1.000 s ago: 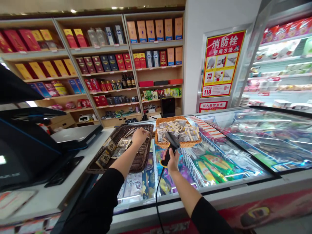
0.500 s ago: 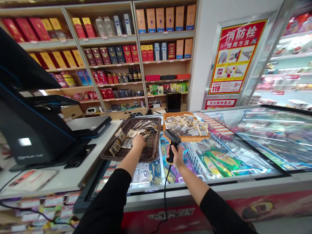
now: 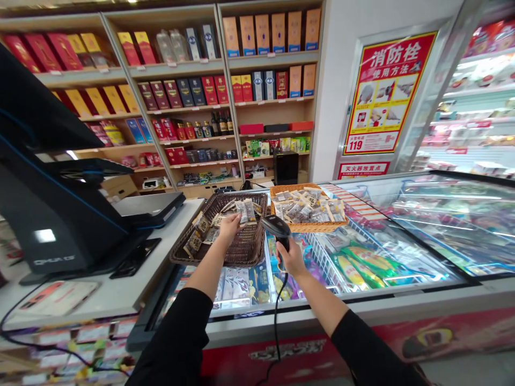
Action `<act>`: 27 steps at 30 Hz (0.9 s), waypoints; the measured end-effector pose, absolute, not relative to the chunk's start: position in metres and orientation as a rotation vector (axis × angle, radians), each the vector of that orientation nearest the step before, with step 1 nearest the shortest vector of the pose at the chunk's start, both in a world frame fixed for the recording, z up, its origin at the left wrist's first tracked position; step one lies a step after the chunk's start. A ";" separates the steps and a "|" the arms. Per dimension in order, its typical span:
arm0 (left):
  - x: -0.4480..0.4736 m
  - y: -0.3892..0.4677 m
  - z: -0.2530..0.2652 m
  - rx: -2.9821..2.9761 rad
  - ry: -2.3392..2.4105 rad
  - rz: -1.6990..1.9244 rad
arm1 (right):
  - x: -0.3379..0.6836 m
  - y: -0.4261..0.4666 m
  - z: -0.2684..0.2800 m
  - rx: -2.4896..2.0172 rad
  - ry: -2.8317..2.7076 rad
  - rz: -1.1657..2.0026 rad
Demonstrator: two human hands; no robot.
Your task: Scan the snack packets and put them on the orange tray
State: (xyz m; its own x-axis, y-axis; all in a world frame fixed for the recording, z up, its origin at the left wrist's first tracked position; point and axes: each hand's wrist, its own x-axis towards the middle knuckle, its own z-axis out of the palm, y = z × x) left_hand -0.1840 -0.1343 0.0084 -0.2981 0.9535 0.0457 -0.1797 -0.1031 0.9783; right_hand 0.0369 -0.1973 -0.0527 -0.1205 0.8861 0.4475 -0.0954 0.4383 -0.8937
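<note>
Over the dark brown wicker basket (image 3: 257, 246), my left hand (image 3: 229, 229) is closed on a small clear packet (image 3: 245, 210), one or two; how many I cannot tell. Other small packets with brown contents (image 3: 194, 244) lie in the left and far part of that basket. My right hand (image 3: 293, 259) is wrapped round the handle of a black barcode scanner (image 3: 277, 226). Its head points left toward the held packet, and its cord hangs down. Just beyond the scanner sits a light orange wicker basket (image 3: 333, 227) heaped with similar packets (image 3: 308, 201).
Both baskets rest on a glass-topped freezer (image 3: 398, 289) with bagged goods beneath. At left, a counter carries a black checkout terminal (image 3: 52, 214), a scale (image 3: 151, 206) and a phone (image 3: 135, 258). Shelves (image 3: 193, 110) of boxes stand behind; a red poster (image 3: 390, 91) hangs at right.
My left hand has lifted from among the packets with a packet now showing in its fingers. My right hand has tilted the scanner and brought its head slightly left and down.
</note>
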 end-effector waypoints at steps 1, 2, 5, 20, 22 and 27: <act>-0.183 -0.134 0.007 0.986 1.217 1.543 | 0.036 -0.198 -0.052 -0.756 -1.478 0.966; -0.183 -0.134 0.006 1.023 1.217 1.514 | 0.036 -0.198 -0.052 -0.760 -1.506 0.947; -0.182 -0.134 0.003 1.164 1.289 1.436 | 0.033 -0.199 -0.052 -0.750 -1.528 0.924; -0.184 -0.132 -0.001 1.394 1.536 1.379 | 0.032 -0.200 -0.049 -0.671 -1.325 1.100; -0.183 -0.132 0.004 1.454 1.582 1.438 | 0.033 -0.197 -0.049 -0.659 -1.266 1.083; -0.151 -0.122 0.032 1.560 1.662 1.577 | 0.038 -0.183 -0.048 -0.661 -0.938 1.014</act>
State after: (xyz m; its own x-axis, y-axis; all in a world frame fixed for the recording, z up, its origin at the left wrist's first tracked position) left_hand -0.1509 -0.1221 0.0319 -0.3203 0.8579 0.4018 0.4466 -0.2373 0.8627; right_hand 0.0382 -0.1830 -0.0476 0.2182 0.9156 0.3376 -0.4073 0.3998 -0.8211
